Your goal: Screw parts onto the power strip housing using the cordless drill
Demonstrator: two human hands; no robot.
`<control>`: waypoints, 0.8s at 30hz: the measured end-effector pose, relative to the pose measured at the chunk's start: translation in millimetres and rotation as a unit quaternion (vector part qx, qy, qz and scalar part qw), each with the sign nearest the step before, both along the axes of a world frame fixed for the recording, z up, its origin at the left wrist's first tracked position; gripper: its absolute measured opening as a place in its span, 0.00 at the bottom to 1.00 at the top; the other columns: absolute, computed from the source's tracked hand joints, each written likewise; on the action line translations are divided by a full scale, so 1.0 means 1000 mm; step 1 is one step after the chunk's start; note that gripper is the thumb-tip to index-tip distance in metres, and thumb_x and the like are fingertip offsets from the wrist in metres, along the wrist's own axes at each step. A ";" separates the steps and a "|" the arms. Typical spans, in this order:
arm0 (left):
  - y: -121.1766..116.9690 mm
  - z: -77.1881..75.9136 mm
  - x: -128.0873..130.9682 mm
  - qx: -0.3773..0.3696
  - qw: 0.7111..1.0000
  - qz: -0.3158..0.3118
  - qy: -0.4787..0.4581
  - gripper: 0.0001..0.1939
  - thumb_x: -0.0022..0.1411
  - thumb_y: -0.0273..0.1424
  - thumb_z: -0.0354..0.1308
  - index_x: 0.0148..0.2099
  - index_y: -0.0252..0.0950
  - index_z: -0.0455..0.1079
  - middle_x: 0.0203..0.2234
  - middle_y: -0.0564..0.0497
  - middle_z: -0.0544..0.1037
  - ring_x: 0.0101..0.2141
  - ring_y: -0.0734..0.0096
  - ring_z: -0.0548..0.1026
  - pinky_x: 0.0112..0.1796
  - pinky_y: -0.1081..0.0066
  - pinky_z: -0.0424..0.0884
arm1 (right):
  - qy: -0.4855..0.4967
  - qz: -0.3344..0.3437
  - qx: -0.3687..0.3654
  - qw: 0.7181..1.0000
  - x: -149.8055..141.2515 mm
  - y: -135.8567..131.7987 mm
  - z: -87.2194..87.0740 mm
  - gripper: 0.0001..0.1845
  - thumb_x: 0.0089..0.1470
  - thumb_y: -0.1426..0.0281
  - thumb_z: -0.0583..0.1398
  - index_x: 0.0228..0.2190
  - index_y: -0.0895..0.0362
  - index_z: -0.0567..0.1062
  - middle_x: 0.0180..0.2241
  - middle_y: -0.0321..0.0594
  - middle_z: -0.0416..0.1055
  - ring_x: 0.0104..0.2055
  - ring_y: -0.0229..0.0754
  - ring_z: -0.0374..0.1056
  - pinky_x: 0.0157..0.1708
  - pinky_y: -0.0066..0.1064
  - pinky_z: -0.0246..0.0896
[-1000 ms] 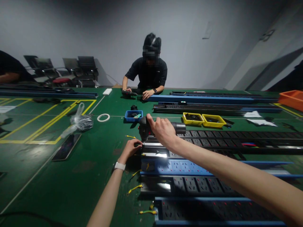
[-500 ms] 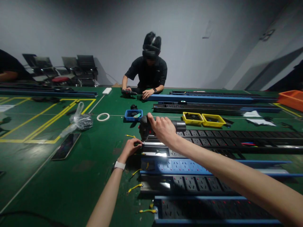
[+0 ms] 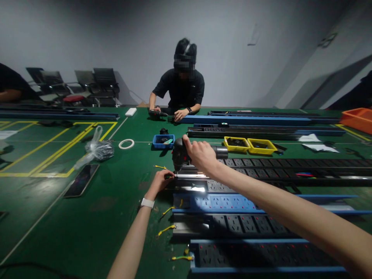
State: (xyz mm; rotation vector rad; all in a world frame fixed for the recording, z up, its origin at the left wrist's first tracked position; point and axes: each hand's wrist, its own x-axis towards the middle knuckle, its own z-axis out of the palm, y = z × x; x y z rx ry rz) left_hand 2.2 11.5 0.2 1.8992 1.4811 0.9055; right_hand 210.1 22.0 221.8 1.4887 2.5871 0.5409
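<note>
My right hand [image 3: 201,155] is wrapped round a black electric screwdriver [image 3: 181,154], its tip pointing down at the left end of a long power strip [image 3: 200,186]. My left hand [image 3: 159,183], with a white watch on the wrist, pinches something small at that same end, right under the tool's tip. Several more power strips, black and blue [image 3: 215,202], lie side by side in front of me. Short yellow-green wires [image 3: 166,230] lie loose on the green table [image 3: 87,217] beside the strips.
A person in black works across the table at another blue strip [image 3: 244,121]. A small blue tray [image 3: 164,141], two yellow trays [image 3: 250,145], a white tape ring [image 3: 126,144], a plastic bag [image 3: 97,149] and a phone [image 3: 81,180] lie on the table. An orange bin [image 3: 358,118] stands far right.
The screwdriver and my right hand have shifted slightly right and tilted; my left hand stays pinched at the strip's end.
</note>
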 end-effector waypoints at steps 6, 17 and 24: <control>-0.003 0.006 0.003 -0.019 1.000 0.007 -0.002 0.14 0.60 0.41 0.61 0.38 0.35 0.79 0.37 0.47 0.81 0.39 0.69 0.77 0.44 0.73 0.69 | 0.048 -0.039 -0.029 0.998 0.021 0.016 -0.010 0.49 0.50 0.68 0.59 0.66 0.57 0.40 0.39 0.48 0.74 0.40 0.46 0.73 0.39 0.30 0.61; -0.004 0.007 0.004 -0.021 1.000 0.011 -0.002 0.10 0.59 0.36 0.60 0.38 0.36 0.79 0.37 0.49 0.80 0.40 0.70 0.76 0.44 0.74 0.69 | 0.021 0.093 -0.006 0.995 0.028 0.026 0.027 0.51 0.50 0.67 0.60 0.68 0.46 0.39 0.45 0.44 0.74 0.41 0.41 0.71 0.39 0.27 0.55; -0.005 0.004 0.004 0.005 1.000 0.018 0.003 0.11 0.59 0.37 0.60 0.38 0.35 0.78 0.35 0.48 0.80 0.38 0.72 0.76 0.41 0.75 0.69 | 0.089 0.011 -0.017 0.996 0.025 0.024 0.066 0.56 0.44 0.56 0.65 0.65 0.56 0.43 0.39 0.47 0.74 0.38 0.43 0.70 0.41 0.28 0.54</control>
